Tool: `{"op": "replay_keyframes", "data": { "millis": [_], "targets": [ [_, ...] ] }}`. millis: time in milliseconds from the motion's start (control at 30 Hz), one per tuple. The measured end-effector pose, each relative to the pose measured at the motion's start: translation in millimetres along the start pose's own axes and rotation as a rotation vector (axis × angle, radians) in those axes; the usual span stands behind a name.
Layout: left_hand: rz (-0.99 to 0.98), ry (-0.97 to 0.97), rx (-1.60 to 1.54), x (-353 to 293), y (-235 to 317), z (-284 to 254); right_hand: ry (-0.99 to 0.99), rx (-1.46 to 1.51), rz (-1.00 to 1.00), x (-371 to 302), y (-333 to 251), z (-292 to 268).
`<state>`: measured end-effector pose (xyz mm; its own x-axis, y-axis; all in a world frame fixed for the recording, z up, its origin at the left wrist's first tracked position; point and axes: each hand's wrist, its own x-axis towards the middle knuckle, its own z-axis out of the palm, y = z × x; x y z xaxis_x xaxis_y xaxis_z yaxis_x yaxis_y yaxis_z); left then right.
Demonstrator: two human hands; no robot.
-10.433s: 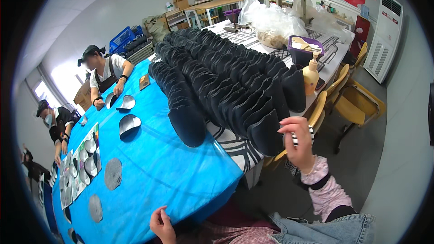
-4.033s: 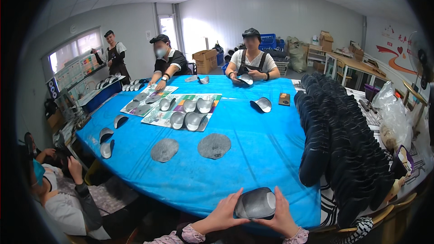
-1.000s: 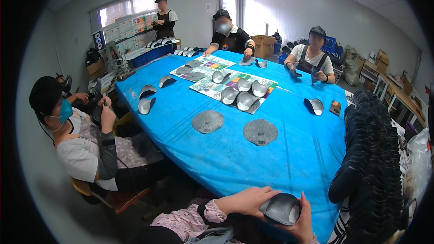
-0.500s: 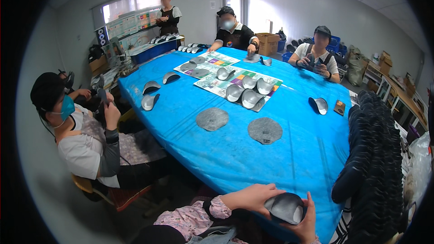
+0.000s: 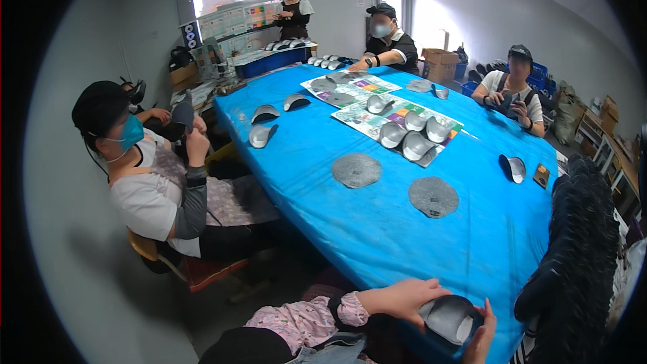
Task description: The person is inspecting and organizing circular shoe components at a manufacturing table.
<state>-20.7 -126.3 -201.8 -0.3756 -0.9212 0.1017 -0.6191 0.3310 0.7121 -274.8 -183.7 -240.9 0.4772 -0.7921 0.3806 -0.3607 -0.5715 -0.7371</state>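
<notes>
Near the table's front edge I hold a curved, cap-brim-shaped piece [image 5: 447, 318], black on the outside with silvery grey inside. My left hand [image 5: 406, 299] closes on its left side, the thumb and some fingers hidden behind it. At the right edge of the piece, my right hand [image 5: 481, 336] holds it with one finger raised along the side. Beyond my hands two flat round grey felt-like discs, a left one [image 5: 357, 171] and a right one [image 5: 433, 197], lie on the blue-covered table [image 5: 377, 236].
Several similar curved pieces [image 5: 418, 145] rest on printed sheets [image 5: 357, 118] mid-table. A tall stack of black curved pieces [image 5: 573, 249] borders my right. A small brownish packet [image 5: 541, 175] lies near it. Co-workers sit at the left and far side; another stands behind.
The view has swung left, so the scene shifts rightward in the picture. Both hands still hold the curved piece. The far co-worker's arm has moved across toward the sheets.
</notes>
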Motion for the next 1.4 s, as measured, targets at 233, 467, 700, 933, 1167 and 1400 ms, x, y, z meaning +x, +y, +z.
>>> {"op": "replay_keyframes", "data": {
  "millis": [233,467,700,933,1167,1400],
  "targets": [
    [-0.007,-0.005,-0.04,2,2,-2,0.082,-0.141,-0.03,2,9,1],
    [0.016,0.021,-0.043,0,0,1,0.067,-0.158,-0.063,1,10,0],
    [0.012,-0.009,-0.021,0,1,5,0.061,-0.201,-0.06,-6,12,-3],
    [-0.064,-0.003,0.061,5,-3,-40,0.033,-0.095,-0.03,11,-20,-5],
    [-0.049,0.08,0.441,57,-80,-79,0.067,-0.137,-0.039,9,-14,-8],
    [-0.152,0.077,0.684,63,-110,-78,0.069,-0.128,-0.064,6,-9,-8]
  ]
}}
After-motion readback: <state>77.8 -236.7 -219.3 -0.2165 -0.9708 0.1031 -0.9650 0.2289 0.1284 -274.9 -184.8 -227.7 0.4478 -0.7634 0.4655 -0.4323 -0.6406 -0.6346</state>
